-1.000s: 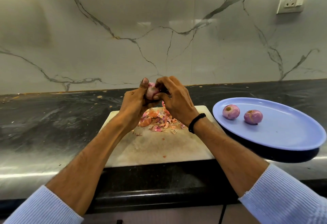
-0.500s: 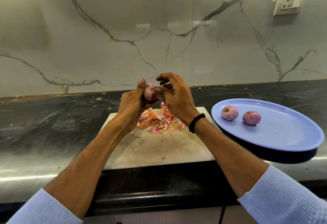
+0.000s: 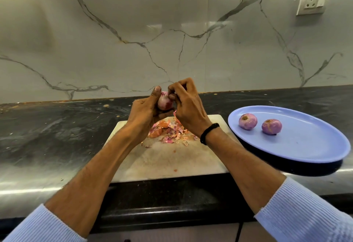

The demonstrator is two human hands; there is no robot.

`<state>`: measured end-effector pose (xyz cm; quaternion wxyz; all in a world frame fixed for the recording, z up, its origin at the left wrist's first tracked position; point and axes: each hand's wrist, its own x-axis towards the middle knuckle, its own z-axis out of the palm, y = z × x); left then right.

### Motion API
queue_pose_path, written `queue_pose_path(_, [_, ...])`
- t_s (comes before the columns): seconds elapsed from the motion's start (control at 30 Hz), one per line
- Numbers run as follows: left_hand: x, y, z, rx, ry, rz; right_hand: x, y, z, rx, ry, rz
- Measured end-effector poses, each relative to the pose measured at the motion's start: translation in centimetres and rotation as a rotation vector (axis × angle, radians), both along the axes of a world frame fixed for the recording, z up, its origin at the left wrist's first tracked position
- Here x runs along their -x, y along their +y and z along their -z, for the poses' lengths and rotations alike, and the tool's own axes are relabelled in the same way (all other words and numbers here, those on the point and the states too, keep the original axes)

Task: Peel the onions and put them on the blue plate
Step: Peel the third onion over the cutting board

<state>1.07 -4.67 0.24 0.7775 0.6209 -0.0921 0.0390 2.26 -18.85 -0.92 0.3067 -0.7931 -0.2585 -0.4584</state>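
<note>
My left hand (image 3: 145,111) grips a small purple onion (image 3: 164,102) above the far end of the chopping board (image 3: 168,163), thumb up along its left side. My right hand (image 3: 188,106) has its fingertips curled in at the onion's top, pinching at its skin. A heap of pink and orange peel (image 3: 169,130) lies on the board under both hands. To the right stands the blue plate (image 3: 305,146) with two peeled onions, one (image 3: 248,121) on the left and one (image 3: 271,126) beside it.
The board and plate sit on a dark stone counter (image 3: 57,127) with bits of peel scattered along its back. A marble wall rises behind, with a socket (image 3: 311,1) at the upper right. The plate's near rim overhangs the counter's front part.
Both hands stayed above the board with the onion. My right fingers lifted off its top half a second ago and are back pinching at it now.
</note>
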Motion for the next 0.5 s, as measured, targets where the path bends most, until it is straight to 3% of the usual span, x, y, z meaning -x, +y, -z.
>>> queue_pose_path(0.2, [0.3,-0.3,-0.2,0.067,0.044,-0.021,0.4,0.7,-0.3,0.112,-0.021,0.132])
queue_pose_path(0.5, [0.3,-0.4,0.1,0.056,-0.023,-0.207,0.8,1.3,-0.3,0.120,0.034,0.082])
